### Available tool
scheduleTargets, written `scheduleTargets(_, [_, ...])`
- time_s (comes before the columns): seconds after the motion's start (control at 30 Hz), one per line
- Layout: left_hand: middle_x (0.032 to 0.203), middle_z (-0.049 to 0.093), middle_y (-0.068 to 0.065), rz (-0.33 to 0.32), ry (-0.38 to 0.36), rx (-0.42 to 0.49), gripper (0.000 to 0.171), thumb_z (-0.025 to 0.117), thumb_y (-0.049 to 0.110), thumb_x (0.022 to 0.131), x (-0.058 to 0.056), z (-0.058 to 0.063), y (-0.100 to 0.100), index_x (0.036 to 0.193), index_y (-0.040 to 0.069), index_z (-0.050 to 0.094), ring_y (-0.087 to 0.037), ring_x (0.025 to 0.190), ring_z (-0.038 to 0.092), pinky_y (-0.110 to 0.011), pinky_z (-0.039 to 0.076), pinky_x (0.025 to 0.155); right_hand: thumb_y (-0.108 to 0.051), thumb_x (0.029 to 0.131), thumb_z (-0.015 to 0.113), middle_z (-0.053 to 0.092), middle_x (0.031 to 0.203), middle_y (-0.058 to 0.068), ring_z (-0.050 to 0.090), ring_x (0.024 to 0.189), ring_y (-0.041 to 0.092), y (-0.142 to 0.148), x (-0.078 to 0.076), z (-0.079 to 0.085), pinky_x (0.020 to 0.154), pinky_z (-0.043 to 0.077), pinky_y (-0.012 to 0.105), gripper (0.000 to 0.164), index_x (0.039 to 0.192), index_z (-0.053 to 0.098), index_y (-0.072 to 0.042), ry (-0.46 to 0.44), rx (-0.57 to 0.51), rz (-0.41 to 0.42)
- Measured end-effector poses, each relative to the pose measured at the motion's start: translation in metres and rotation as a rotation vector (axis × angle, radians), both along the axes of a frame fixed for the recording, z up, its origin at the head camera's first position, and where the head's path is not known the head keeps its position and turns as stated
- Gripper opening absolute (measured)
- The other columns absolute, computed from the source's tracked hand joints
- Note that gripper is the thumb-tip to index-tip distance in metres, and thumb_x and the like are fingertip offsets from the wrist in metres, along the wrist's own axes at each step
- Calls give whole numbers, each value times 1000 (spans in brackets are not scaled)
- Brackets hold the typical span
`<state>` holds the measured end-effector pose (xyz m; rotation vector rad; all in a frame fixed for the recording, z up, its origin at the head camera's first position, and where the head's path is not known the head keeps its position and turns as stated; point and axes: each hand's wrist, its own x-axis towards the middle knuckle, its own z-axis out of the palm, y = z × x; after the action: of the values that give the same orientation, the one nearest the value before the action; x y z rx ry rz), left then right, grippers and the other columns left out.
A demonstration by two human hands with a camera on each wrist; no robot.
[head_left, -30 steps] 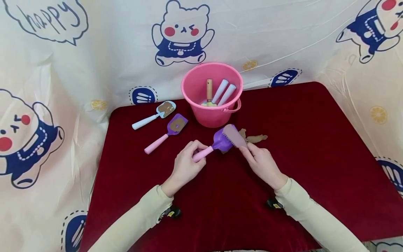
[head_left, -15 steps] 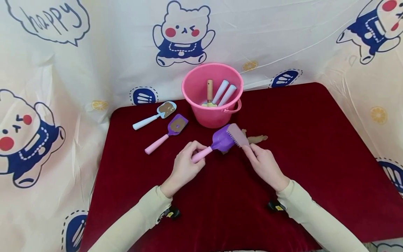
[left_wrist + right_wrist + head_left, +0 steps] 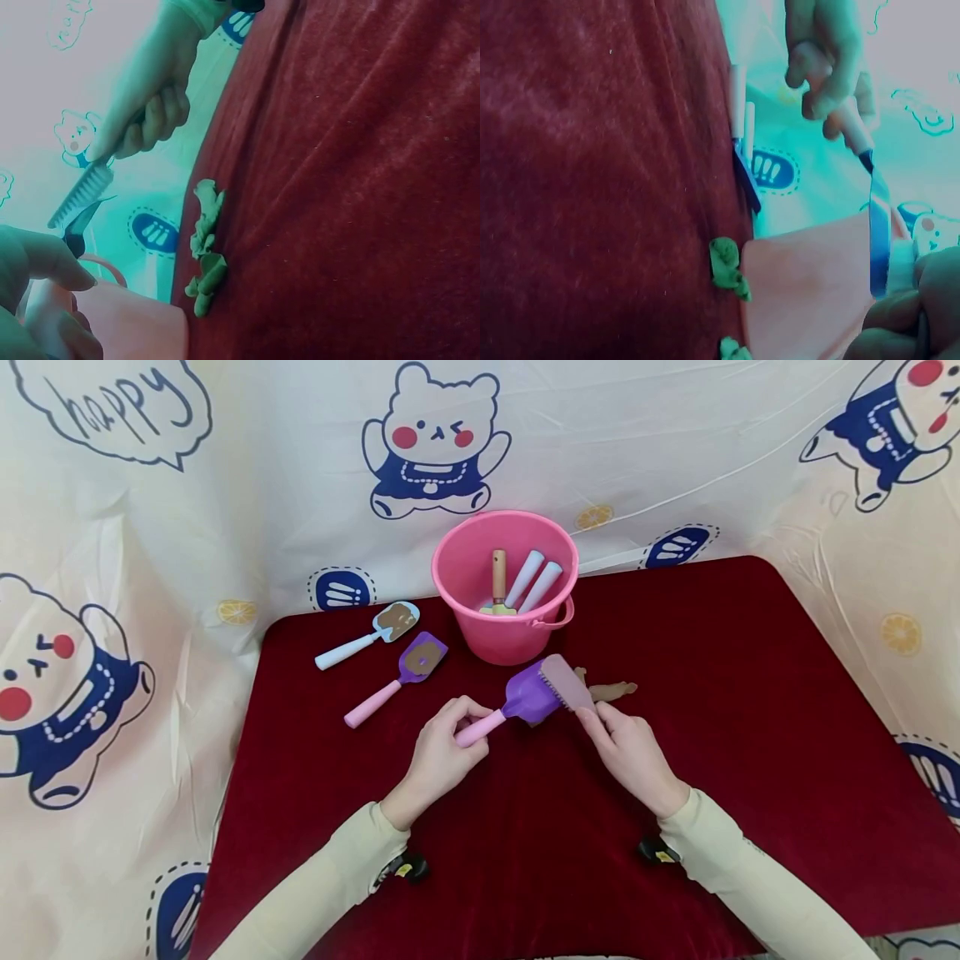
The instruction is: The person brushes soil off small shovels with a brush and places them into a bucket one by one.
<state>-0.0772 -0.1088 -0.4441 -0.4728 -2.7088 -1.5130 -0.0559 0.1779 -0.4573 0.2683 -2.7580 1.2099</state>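
We see the purple-bladed shovel point(image 3: 528, 693) above the red cloth point(image 3: 750, 735), its pink handle gripped in the curled fingers of the left hand point(image 3: 442, 750), its blade against the bristles of a brush point(image 3: 566, 683) that the right hand point(image 3: 636, 756) likewise grips, near brown clumps point(image 3: 613, 692) and a pink bucket point(image 3: 501, 639).

You can read one word, "happy" point(image 3: 123, 403), in dark lower-case handwritten-style letters inside a cloud-edged speech bubble point(image 3: 112, 433) on the white cloth backdrop point(image 3: 300, 460), at the upper left of your head view. In your left wrist view, the lettering at the upper left is steeply tilted, faint and only partly legible. The yellow labels point(image 3: 406, 868) on your black wrist devices point(image 3: 420, 866) are too small to read.
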Motion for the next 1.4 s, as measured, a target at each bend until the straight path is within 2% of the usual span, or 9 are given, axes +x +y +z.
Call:
scheduleTargets(0.1, [99, 67, 1, -4, -32, 43, 37, 70, -5, 77, -2, 0, -1, 107, 17, 71, -17, 83, 58, -29, 47, 67, -34, 111, 52, 28, 61, -9, 25, 51, 6, -2, 0, -1, 47, 29, 26, 41, 76, 40, -16, 2, 3, 20])
scheduleTargets(0.3, [94, 65, -3, -16, -102, 105, 35, 69, -6, 76, -3, -4, -5, 105, 14, 72, -19, 83, 57, -26, 46, 66, -30, 110, 54, 27, 60, -9, 23, 50, 5, 1, -1, -3, 47, 28, 26, 41, 74, 39, -16, 37, 16, -26])
scheduleTargets(0.57, [94, 68, -9, -52, -171, 178, 33, 71, -5, 78, -7, -4, -4, 108, 9, 72, -18, 79, 59, -25, 47, 66, -26, 109, 57, 28, 59, -12, 23, 49, 2, 2, -1, -3, 44, 27, 24, 40, 74, 40, -17, 82, 5, 39])
scheduleTargets(0.73, [90, 66, -12, -76, -325, 296, 34, 73, -5, 81, -10, -9, -8, 114, 3, 71, -14, 68, 55, -24, 45, 59, -27, 109, 58, 29, 60, -10, 24, 49, 4, 7, -4, -1, 44, 28, 25, 40, 74, 40, -16, 83, 12, -18])
scheduleTargets(0.93, [84, 62, -2, -107, -523, 406, 35, 73, -1, 84, -14, -8, -12, 119, -1, 66, -12, 62, 50, -22, 41, 51, -23, 109, 56, 28, 61, -11, 24, 51, 3, 8, -4, 3, 45, 27, 24, 38, 76, 40, -16, 79, -59, 51])
scheduleTargets(1.03, [83, 62, -1, -115, -579, 422, 35, 72, -1, 84, -14, -8, -13, 118, -2, 66, -11, 61, 49, -22, 40, 50, -26, 110, 54, 28, 61, -10, 24, 51, 4, 8, -5, 2, 45, 27, 25, 39, 75, 41, -16, 52, -81, 16])
scheduleTargets(1.13, [84, 63, 0, -141, -579, 406, 34, 72, -1, 84, -13, -7, -14, 117, -2, 66, -11, 61, 50, -22, 41, 50, -29, 111, 51, 29, 62, -9, 25, 51, 6, 9, -6, 1, 45, 27, 26, 40, 74, 42, -15, 41, -91, -53])
scheduleTargets(1.23, [85, 64, -1, -167, -521, 362, 33, 73, 0, 86, -12, -6, -14, 118, -2, 68, -12, 62, 51, -23, 42, 51, -30, 111, 51, 29, 61, -8, 25, 51, 7, 9, -6, 1, 44, 28, 27, 42, 73, 40, -15, 56, -98, -94])
scheduleTargets(1.4, [89, 71, -15, -180, -432, 291, 32, 74, 8, 92, -10, 9, -20, 123, 2, 72, -17, 65, 58, -27, 47, 56, -32, 112, 49, 29, 59, -6, 25, 50, 8, 13, -5, 1, 45, 29, 29, 44, 73, 39, -14, 71, -108, -121])
